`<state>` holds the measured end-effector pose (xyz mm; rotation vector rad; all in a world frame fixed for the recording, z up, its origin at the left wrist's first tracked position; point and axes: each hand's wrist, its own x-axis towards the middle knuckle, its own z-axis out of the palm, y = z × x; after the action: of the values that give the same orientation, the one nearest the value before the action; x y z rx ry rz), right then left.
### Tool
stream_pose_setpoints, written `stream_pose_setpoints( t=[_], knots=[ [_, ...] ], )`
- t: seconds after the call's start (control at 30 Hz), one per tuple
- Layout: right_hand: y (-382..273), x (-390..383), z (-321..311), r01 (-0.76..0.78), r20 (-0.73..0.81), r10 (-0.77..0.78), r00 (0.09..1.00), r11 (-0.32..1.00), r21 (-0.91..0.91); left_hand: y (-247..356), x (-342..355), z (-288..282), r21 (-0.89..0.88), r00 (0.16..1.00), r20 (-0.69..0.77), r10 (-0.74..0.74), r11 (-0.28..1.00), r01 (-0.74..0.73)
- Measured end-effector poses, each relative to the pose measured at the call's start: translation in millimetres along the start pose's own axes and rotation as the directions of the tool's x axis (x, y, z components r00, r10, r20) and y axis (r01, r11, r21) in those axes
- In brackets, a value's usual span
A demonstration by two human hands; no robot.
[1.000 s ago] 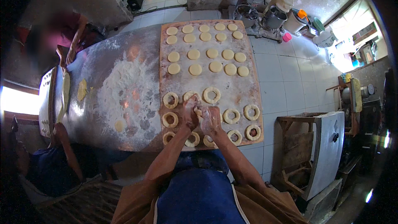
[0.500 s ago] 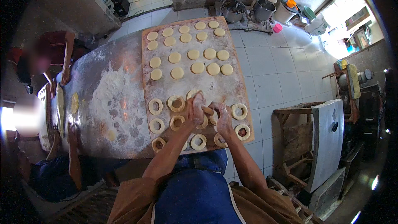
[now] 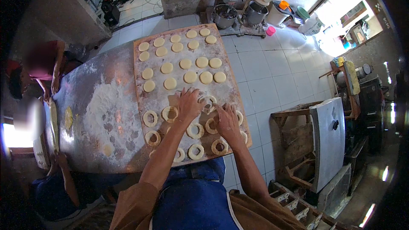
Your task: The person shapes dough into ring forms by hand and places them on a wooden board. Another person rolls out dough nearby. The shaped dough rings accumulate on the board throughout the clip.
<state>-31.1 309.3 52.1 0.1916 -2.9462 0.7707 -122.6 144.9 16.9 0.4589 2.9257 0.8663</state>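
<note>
A pale dough ring (image 3: 208, 99) lies between my hands on the floured wooden board (image 3: 170, 98). My left hand (image 3: 190, 105) is at the ring's left side, palm down with fingers stretched out and spread, thumb side close to it. At the ring's lower right my right hand (image 3: 227, 121) reaches in with its fingers apart, fingertips at the edge. Whether either hand still bears on the dough is hard to see. More dough rings, such as one at the left (image 3: 150, 119) and one below my hands (image 3: 195, 130), surround them; my hands and forearms partly cover several.
Several flat dough rounds (image 3: 185, 64) fill the board's far half. To the left is a metal table (image 3: 91, 145) with spread flour (image 3: 108, 98), where other people work dough. Mixers (image 3: 226, 15) stand by the back wall; a wooden stand (image 3: 294, 113) is at the right.
My hands, closed together over the board half a second ago, have moved apart. A dough ring now lies between them. The whole view has shifted slightly, and a co-worker's hand has left the flour.
</note>
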Motion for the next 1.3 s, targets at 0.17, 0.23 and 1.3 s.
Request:
stream_pose_setpoints(
  t=[0.17,0.23,1.3],
  knots=[
    [-10,2,12,0.109,-0.093,-0.122,0.988,0.984,-0.141,1,-12,-7,-0.033,0.991,-0.132,0.021,0.999,-0.025],
    [8,-4,34,0.156,-0.191,-0.177,0.965,0.980,-0.121,10,-38,-40,-0.030,0.982,-0.187,0.003,1.000,-0.008],
    [-373,-5,179,-0.170,0.337,-0.150,0.929,0.637,0.752,-227,-302,-226,-0.872,0.791,-0.049,-0.609,0.413,0.264]
  ],
)
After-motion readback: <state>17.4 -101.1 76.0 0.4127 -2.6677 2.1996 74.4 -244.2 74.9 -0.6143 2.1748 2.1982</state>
